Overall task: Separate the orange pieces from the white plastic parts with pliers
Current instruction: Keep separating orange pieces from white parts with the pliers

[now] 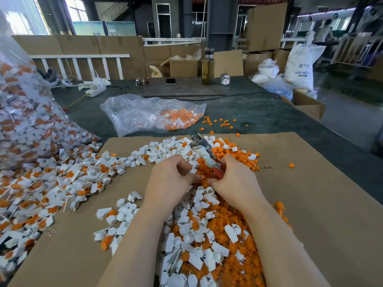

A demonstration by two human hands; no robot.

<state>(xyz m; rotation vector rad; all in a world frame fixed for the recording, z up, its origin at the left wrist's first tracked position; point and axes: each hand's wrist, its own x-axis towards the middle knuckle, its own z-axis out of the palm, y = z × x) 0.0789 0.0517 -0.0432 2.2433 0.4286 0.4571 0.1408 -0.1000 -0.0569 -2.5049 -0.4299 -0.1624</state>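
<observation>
**A:** Head view puts the pliers (204, 151) just above mid-frame, nose pointing to the upper left, red handles running down into the right hand (236, 179). That hand is curled round the handles. Whether the jaws are closed I can't tell; they are blurred.

**B:** And the other hand?

**A:** The left hand (172, 179) sits just beside the right, fingers bent in on something small and white at its tips. Probably one white part (192, 171), though it's mostly hidden.

**B:** So how should this step go?

**A:** My judgement: turn the part so its orange piece (202, 176) faces the nose, bite only the orange, and pull straight, not sideways, so the white shell doesn't crack.

**B:** Where do the halves go?

**A:** Mixed pile (207, 235) on the cardboard (310, 204) lies under both forearms. Unsorted stock fills the left of the frame. Loose orange bits (224, 122) lie further up, beside a clear bag (145, 114). Dropping each colour apart would save sorting again.
</observation>
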